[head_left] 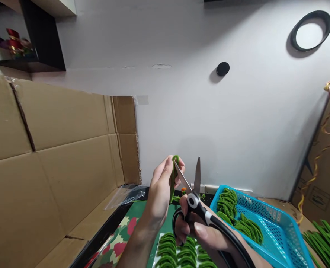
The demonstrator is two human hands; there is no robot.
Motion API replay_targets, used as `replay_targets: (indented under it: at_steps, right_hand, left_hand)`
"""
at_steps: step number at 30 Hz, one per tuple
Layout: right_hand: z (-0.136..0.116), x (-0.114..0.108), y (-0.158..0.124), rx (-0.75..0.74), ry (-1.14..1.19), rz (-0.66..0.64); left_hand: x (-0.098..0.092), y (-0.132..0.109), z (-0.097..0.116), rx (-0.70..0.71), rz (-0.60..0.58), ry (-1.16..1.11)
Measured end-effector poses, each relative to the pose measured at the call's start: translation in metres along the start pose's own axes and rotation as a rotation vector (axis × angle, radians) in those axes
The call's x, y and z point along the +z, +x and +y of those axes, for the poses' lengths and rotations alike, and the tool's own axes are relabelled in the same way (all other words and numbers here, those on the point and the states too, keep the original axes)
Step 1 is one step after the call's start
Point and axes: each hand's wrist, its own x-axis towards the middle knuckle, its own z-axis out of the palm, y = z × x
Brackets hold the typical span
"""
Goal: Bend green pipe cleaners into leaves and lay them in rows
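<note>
My left hand (pixel 159 190) pinches a fuzzy green chenille stem (pixel 172 184), bent over into a loop at its top. A pair of black-handled scissors (pixel 193 201) is in my right hand (pixel 191 227), with fingers through the handle. The scissor blades are spread, and one tip lies at the stem beside my left fingertips; whether it touches cannot be made out. Below my hands, curved green chenille pieces (pixel 167 250) lie in rows on a white sheet over a green mat (pixel 138 210).
A blue plastic basket (pixel 268 208) on the right holds more bent green pieces (pixel 227 203). Straight green stems (pixel 326 242) lie at the far right. Cardboard (pixel 75 160) stands along the left side, near a clear plastic bag (pixel 125 195). A white wall (pixel 181 111) rises behind.
</note>
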Motion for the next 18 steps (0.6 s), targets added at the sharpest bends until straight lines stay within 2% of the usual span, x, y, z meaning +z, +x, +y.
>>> replay_targets:
  at_steps: [5, 9, 14, 18]
  right_hand:
    - [0.001, 0.002, 0.005, -0.018, -0.066, 0.026]
    - [-0.008, 0.006, 0.000, -0.018, -0.116, 0.095]
    - [-0.011, 0.011, -0.006, 0.000, -0.142, 0.105]
    - [-0.012, 0.014, -0.007, -0.005, -0.175, 0.101]
  left_hand:
    - [0.001, -0.004, 0.004, -0.025, 0.042, -0.035]
    - [0.002, -0.007, -0.003, -0.029, 0.078, -0.089]
    - [0.005, -0.002, -0.007, -0.044, 0.164, -0.153]
    - [0.005, 0.002, -0.003, 0.020, 0.097, -0.130]
